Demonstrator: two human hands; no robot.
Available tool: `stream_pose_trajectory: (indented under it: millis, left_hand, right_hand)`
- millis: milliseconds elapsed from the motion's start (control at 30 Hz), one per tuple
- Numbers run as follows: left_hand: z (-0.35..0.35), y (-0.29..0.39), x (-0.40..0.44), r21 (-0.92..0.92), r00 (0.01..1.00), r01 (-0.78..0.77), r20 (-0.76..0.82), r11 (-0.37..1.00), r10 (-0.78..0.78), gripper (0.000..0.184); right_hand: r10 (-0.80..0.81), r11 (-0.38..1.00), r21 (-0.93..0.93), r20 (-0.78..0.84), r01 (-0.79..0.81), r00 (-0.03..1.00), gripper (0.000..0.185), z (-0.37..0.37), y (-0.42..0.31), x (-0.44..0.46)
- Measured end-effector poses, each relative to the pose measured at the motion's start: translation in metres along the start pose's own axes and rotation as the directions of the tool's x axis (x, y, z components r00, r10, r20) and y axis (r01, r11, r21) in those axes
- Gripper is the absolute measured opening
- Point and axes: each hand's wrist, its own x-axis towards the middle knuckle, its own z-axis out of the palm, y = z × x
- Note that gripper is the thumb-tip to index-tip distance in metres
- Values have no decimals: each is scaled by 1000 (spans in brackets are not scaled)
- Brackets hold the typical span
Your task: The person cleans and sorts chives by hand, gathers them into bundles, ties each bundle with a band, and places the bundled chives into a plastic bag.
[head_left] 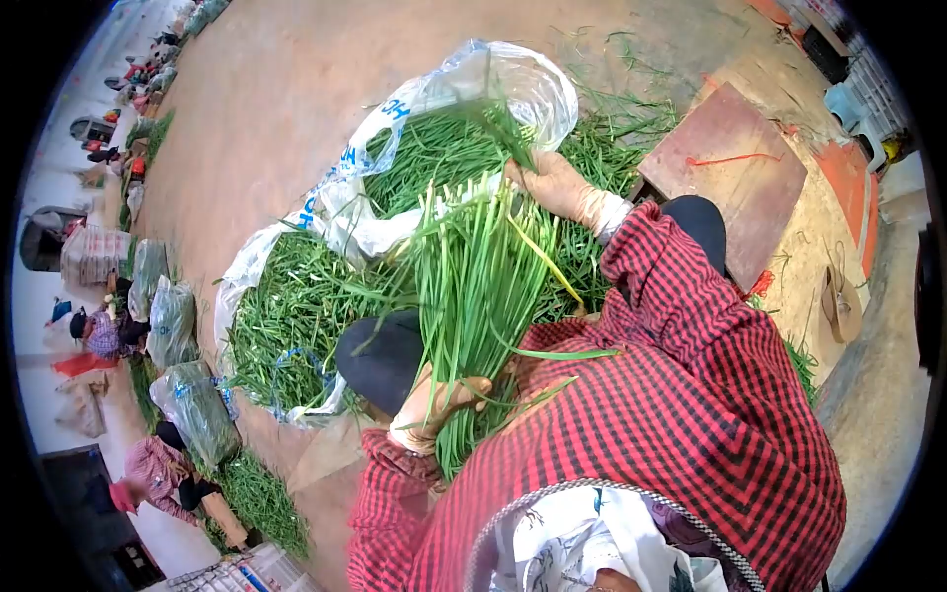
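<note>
My left hand (444, 403), in a pale glove, is wrapped around the lower part of a large bunch of garlic chives (478, 276). The pale stem ends point up and away from me, and the leafy ends hang over my lap. Beyond the stem ends, my gloved right hand (560, 185) pinches a small tuft of green leaves (503, 133), blurred by motion. One yellowed leaf (546, 259) slants across the bunch's right side. Directly behind lies an open clear plastic bag (538, 84) filled with chives. A second white bag (237, 281) to the left holds loose, tangled greens.
More loose greens (617, 148) lie on the floor by my right arm. A reddish board (725, 183) and a sandal (840, 306) are at the right. Along the left stand filled plastic bags (197, 409), near a bent-over person (158, 474) and another pile of greens (258, 498).
</note>
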Motion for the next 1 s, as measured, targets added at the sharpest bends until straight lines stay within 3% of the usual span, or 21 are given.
stream_pose_trajectory:
  millis: [67,167,200,233,267,300,333,367,400,433,467,500,567,600,667,700,767,800,833,900,1000]
  left_hand:
    - [-5,-8,-7,-127,994,107,-6,986,-109,17]
    - [4,-8,-31,-251,998,21,-52,968,-36,22]
    - [1,-12,-37,-326,998,23,-52,945,-42,25]
    - [-3,-16,-42,-398,997,23,-52,917,-48,28]
    - [-15,-36,-47,-480,993,-99,10,872,118,33]
    - [-28,-62,-48,-564,956,-210,52,798,288,40]
    - [-49,-90,-48,-569,957,-214,40,794,286,40]
    - [-74,-118,-49,-561,981,-139,38,816,193,43]
    - [-80,-125,-49,-557,988,-104,34,824,148,45]
    - [-86,-131,-48,-555,994,-69,30,829,103,48]
    - [-82,-130,-42,-97,992,-2,-125,995,-10,44]
    - [-75,-117,-39,36,988,7,-154,999,-2,42]
    - [-60,-91,-32,297,977,49,-212,953,15,37]
    - [-64,-95,-27,-30,993,-5,-115,1000,2,34]
    - [-40,-69,-28,-346,986,-113,-152,931,63,28]
    - [-34,-62,-28,-338,986,-111,-152,935,63,28]
    - [-26,-54,-27,-358,984,-156,-139,921,112,32]
    - [-7,-37,-29,-377,921,-122,-387,918,-37,28]
    - [-12,-44,-29,-383,919,-123,-393,916,-41,28]
    - [-16,-36,-27,-389,991,-134,-53,912,123,40]
    - [-12,-30,-30,-313,990,-77,-136,947,36,43]
  right_hand:
    - [48,999,-18,-74,-49,996,26,0,-2,4]
    - [130,975,-122,-359,-184,924,33,-16,5,20]
    - [369,929,173,-365,-328,855,34,-37,-10,18]
    - [339,940,130,-484,-317,807,41,-62,7,25]
    - [419,908,194,-479,-372,772,49,-80,-7,17]
    - [424,904,151,-433,-399,795,53,-98,5,15]
    - [366,862,-230,-333,-452,869,58,-118,44,19]
    - [390,766,-555,3,-323,921,60,-116,40,6]
    - [466,632,-772,318,-59,825,62,-110,27,-13]
    - [590,571,-819,359,-60,723,61,-98,12,-28]
    - [531,551,-834,336,-16,778,59,-85,16,-37]
    - [361,680,-733,314,-18,878,57,-70,10,-43]
    - [340,932,-221,251,-289,906,40,-32,-38,-48]
    - [278,960,-40,252,-277,927,34,-12,-56,-52]
    - [131,990,-89,300,-109,945,36,18,-68,-53]
    - [177,976,-180,350,-119,920,35,28,-77,-51]
    - [206,979,-73,391,-193,897,33,47,-66,-51]
    - [190,979,-11,428,-205,884,29,48,-62,-48]
    - [191,978,-13,436,-206,879,29,47,-60,-47]
    - [336,926,24,402,-377,851,25,42,-63,-46]
    - [352,930,-15,322,-367,879,22,36,-49,-47]
